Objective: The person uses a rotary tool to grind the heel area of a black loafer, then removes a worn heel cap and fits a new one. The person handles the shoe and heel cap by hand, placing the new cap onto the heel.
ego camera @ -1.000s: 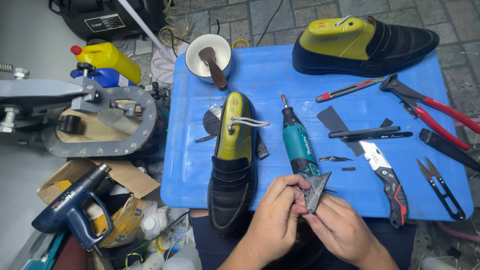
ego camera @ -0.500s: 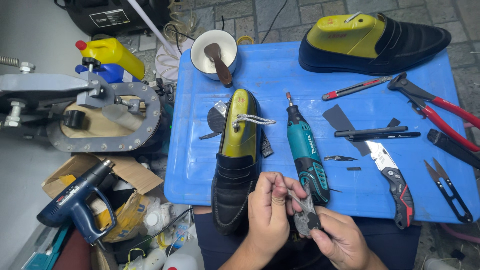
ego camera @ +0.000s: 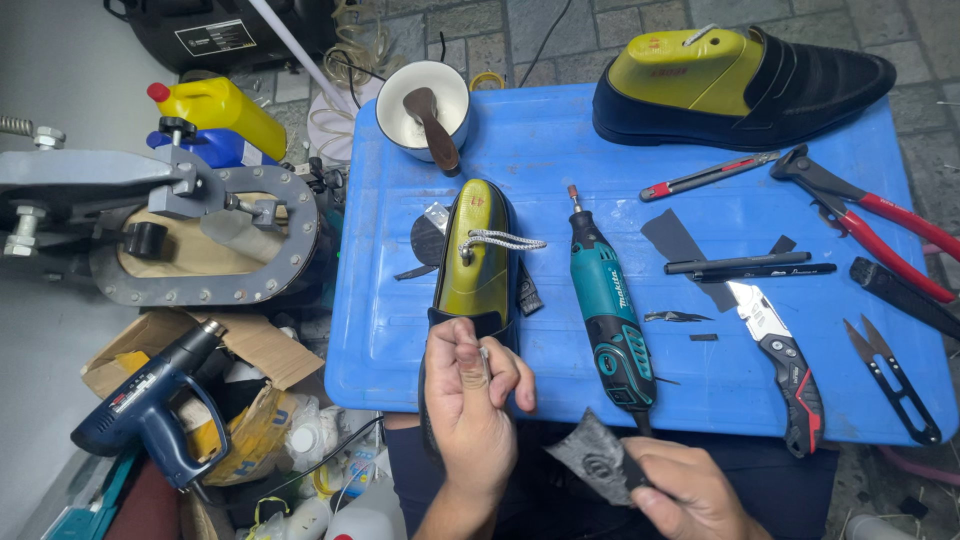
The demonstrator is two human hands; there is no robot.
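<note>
Blue plastic desk (ego camera: 560, 180), taken as our landmark, carries most of what we list. Near its front edge lies a black loafer (ego camera: 470, 300) on a yellow-green last, toe pointing to the far side. Our left hand (ego camera: 470, 395) rests over the loafer's heel end, fingers curled shut round a thin pale sliver pinched between thumb and forefinger; we cannot tell what the sliver is. Our right hand (ego camera: 680, 490) sits below the desk's front edge, closed on a dark leather scrap (ego camera: 595, 455).

Just right of the loafer lies a teal rotary tool (ego camera: 612, 300), between the two hands and the rest of the desk. Further right: a folding utility knife (ego camera: 780, 355), a black pen (ego camera: 750, 267), thread snips (ego camera: 890, 375), red-handled pincers (ego camera: 870, 215). At the desk's far edge stand a white cup (ego camera: 425, 105) and a second loafer (ego camera: 740, 75). Left of the desk, a blue heat gun (ego camera: 150, 400).

Against half a second ago: both hands then met over the scrap at the front edge; now they have parted, the scrap going with the right.
</note>
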